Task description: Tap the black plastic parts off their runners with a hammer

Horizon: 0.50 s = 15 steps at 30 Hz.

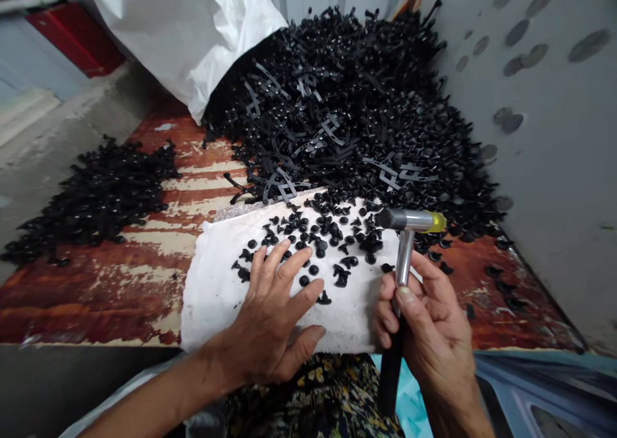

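Observation:
A small two-faced mallet [405, 251] with a metal neck, a black face, a yellow face and a black handle is in my right hand [431, 325]. Its head points up, over the right side of a white cloth [207, 296]. My left hand [277, 309] lies over the cloth with fingers spread, its fingertips at the edge of the scattered small black plastic pieces [321, 245]. Those pieces have round, flat caps and short stems. Whether the left fingertips press on any piece is hard to make out.
Behind the cloth rises a large heap of black plastic parts [347, 103], some in strips. A smaller heap of black parts [106, 187] lies at left on the worn red-brown table [149, 264]. A white sack [187, 33] stands at the back left; a grey wall [540, 136] borders the right.

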### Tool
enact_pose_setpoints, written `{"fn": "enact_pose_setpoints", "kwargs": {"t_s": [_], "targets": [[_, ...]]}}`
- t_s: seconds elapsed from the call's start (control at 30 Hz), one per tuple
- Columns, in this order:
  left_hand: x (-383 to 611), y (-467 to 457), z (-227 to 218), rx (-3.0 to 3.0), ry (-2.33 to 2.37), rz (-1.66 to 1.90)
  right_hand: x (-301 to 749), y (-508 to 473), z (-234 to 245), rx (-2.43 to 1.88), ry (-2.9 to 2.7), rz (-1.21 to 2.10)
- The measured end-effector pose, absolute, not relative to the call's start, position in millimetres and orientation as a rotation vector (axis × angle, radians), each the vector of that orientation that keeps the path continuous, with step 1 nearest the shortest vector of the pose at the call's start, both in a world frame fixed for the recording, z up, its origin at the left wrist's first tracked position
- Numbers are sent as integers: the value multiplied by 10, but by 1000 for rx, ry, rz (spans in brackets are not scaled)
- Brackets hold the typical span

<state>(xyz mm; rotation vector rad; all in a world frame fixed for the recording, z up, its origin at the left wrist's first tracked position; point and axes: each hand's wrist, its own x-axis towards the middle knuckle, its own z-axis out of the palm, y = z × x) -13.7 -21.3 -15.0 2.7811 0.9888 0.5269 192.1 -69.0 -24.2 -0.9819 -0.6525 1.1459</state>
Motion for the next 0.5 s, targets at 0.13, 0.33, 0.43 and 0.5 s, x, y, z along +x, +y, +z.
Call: {"fn": "enact_pose_setpoints", "kwargs": {"t_s": [0.13,0.33,0.43,0.5], "targets": [[-104,-183,-108,2757,1002,466,1926,-694,-239,-984,-654,1145],[-14,-122,-2,2758,1035,331,1917,-699,-247,-981,-646,1155],[-6,-112,22,2740,1010,288,1916,-707,-249,-983,-639,1157],[-23,-115,18,2732,980,281,1919,-710,-248,-979,-638,1160]]}}
